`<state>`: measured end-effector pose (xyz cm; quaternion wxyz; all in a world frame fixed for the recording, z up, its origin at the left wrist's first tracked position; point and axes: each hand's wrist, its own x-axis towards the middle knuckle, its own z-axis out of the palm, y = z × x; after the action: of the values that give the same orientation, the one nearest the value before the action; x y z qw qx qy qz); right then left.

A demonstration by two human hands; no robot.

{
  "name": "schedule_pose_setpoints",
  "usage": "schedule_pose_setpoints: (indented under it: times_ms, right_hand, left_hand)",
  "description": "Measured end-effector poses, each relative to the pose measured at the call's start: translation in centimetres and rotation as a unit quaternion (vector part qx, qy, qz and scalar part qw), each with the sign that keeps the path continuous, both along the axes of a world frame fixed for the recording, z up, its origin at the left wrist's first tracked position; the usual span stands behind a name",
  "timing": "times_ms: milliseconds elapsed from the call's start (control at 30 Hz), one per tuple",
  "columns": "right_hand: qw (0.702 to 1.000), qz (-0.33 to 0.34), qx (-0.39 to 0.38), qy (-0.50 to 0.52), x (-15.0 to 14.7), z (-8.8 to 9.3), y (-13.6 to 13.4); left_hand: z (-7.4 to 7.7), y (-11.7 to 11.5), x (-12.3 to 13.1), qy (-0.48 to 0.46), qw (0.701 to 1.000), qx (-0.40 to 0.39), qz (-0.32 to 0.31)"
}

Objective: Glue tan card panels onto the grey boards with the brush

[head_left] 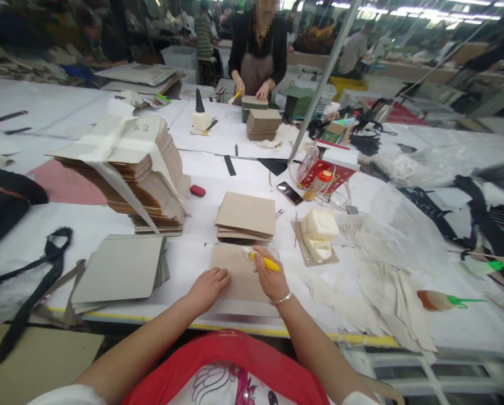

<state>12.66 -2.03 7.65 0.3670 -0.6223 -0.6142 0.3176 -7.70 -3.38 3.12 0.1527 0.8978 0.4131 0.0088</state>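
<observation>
My left hand [207,287] rests with curled fingers on the left edge of a brown cardboard sheet [239,274] lying on the white table [193,259], pressing it down. My right hand [270,275] is closed around a yellow-handled brush [264,261] whose tip touches the upper part of that sheet. Just beyond lies a small stack of similar brown sheets [246,216]. A whitish glue tub [319,232] sits on a card to the right of my right hand.
A tall tied bundle of cards [138,174] and a grey board stack [121,270] lie left. A phone [289,193], red box [325,175] and metal pole [323,79] stand beyond. Thin paper pieces [378,292] spread right. A person across the table [258,50] brushes another stack.
</observation>
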Motion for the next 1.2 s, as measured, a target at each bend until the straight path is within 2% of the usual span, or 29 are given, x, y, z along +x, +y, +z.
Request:
schedule_pose_setpoints:
  times_ms: [100, 167, 233, 333, 433, 567, 633, 700, 833, 967, 1033, 1100, 1200]
  right_hand:
    - [0.976, 0.008, -0.132, 0.171, -4.8, -0.9, 2.5]
    - [0.959, -0.022, -0.185, 0.214, -5.8, -2.2, 3.5]
    - [0.954, -0.059, -0.199, 0.218, -4.7, -3.3, 3.7]
    - [0.954, -0.1, -0.19, 0.207, -1.0, -4.3, 2.7]
    - [0.961, -0.102, -0.168, 0.194, 1.6, -4.1, 1.5]
    - [0.982, -0.044, -0.087, 0.159, 1.9, -3.4, -0.3]
    - [0.996, -0.002, -0.015, 0.093, 2.0, -3.6, -1.5]
    - [0.999, 0.03, 0.044, -0.009, 2.5, -4.6, -2.7]
    - [0.977, 0.06, 0.097, -0.181, 3.8, -8.2, -4.3]
    - [0.964, 0.067, 0.116, -0.229, 4.1, -10.6, -4.6]
    - [0.963, 0.067, 0.125, -0.231, 4.1, -10.7, -4.5]
    - [0.963, 0.066, 0.132, -0.225, 4.2, -10.0, -4.3]
    - [0.971, 0.084, 0.146, -0.169, 4.3, -7.8, -3.8]
  left_hand:
    - [-0.2, -0.1, 0.3, 0.007, 1.0, 0.0, -0.003]
    - [-0.3, -0.1, 0.4, 0.008, 1.0, 0.006, -0.003]
    - [-0.4, -0.3, 0.4, 0.006, 1.0, 0.007, 0.006]
    - [-0.6, -0.6, 0.3, -0.011, 1.0, 0.002, 0.024]
    - [-1.0, -1.1, -0.2, -0.047, 0.996, 0.005, 0.081]
    - [-1.1, -0.9, -0.9, -0.114, 0.959, 0.0, 0.259]
    - [-1.1, -0.4, -1.0, -0.137, 0.935, -0.041, 0.324]
    - [-1.0, 0.3, -1.0, -0.15, 0.919, -0.078, 0.357]
    - [-1.4, 1.4, -0.9, -0.169, 0.894, -0.109, 0.401]
    - [-1.7, 1.4, -1.0, -0.186, 0.868, -0.116, 0.445]
    - [-1.7, 1.2, -1.0, -0.179, 0.868, -0.115, 0.449]
    - [-1.6, 0.9, -0.8, -0.161, 0.882, -0.096, 0.433]
    - [-1.6, 0.2, -0.2, -0.145, 0.926, -0.018, 0.349]
